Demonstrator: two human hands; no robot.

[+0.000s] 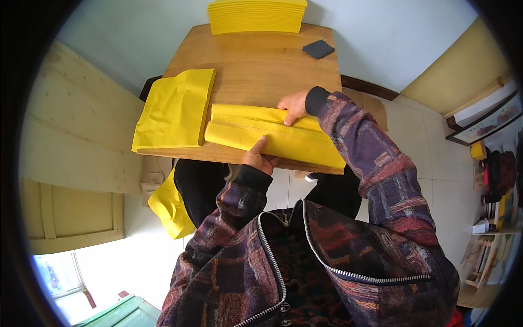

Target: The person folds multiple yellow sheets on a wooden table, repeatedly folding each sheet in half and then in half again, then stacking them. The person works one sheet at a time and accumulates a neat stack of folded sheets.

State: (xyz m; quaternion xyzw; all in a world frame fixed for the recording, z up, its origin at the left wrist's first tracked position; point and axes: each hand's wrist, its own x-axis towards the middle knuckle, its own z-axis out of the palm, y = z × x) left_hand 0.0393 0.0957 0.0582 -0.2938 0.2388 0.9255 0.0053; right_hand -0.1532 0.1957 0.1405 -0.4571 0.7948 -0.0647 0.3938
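A folded sheet of yellow felt-like fabric (302, 141) lies along the near edge of the wooden table, its layers overlapping lengthwise. My left hand (260, 158) grips its near edge, with the thumb on top and the fingers partly hidden below. On the far side, my right hand (295, 107) holds the upper layer, thumb pressed on the fabric; some of its fingers are hidden. To the left rests another yellow fabric piece (175, 110), flat and creased, hanging slightly over the table's corner.
The wooden table (253, 61) stands against the wall. A tall stack of folded yellow fabric (257, 17) sits at its far edge. Near the right rear corner lies a dark grey zigzag-edged swatch (318, 49). Another yellow sheet (171, 208) hangs or lies below the table, beside my left leg.
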